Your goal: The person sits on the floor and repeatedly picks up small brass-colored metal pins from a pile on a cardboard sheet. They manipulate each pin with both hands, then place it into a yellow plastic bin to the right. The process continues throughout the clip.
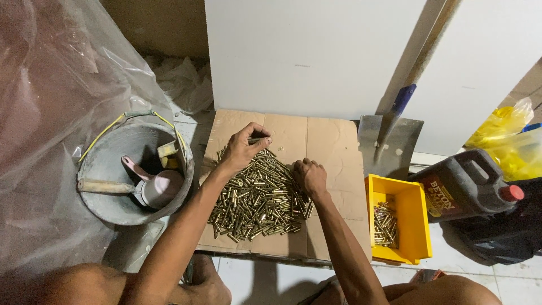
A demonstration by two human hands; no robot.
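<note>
Brass pins [257,200]: a big loose heap of small brass-coloured metal cylinders, spread over the middle of a flat cardboard sheet [330,141] on the floor. Some lie parallel, most crisscross. Judgement: each piece is light, stiff and smooth, likely to roll or slip; the heap as a whole would be heavy. Best taken as a few at a time, pinched across the shaft between thumb and fingertips, or gathered into a bundle lying the same way.

Left hand [241,148]: at the far edge of the heap, fingers curled, pinching a small bundle of pins between thumb and fingertips, lifted just off the pile.

Right hand [309,176]: closed loosely into a fist, knuckles up, resting on the right edge of the heap; what is inside the fist cannot be told.

Right of the cardboard: yellow bin [415,226], touching its edge, with a small batch of the same pins lying in it. Beyond that a dark jug [468,183] with a red cap. Shovel [392,141] leans on the white wall behind the bin. Left of the cardboard: grey bucket [110,164] holding a trowel [107,186] and a pink scoop [158,186]. Clear plastic sheeting [51,85] far left. Person's bare knees at the bottom edge.
</note>
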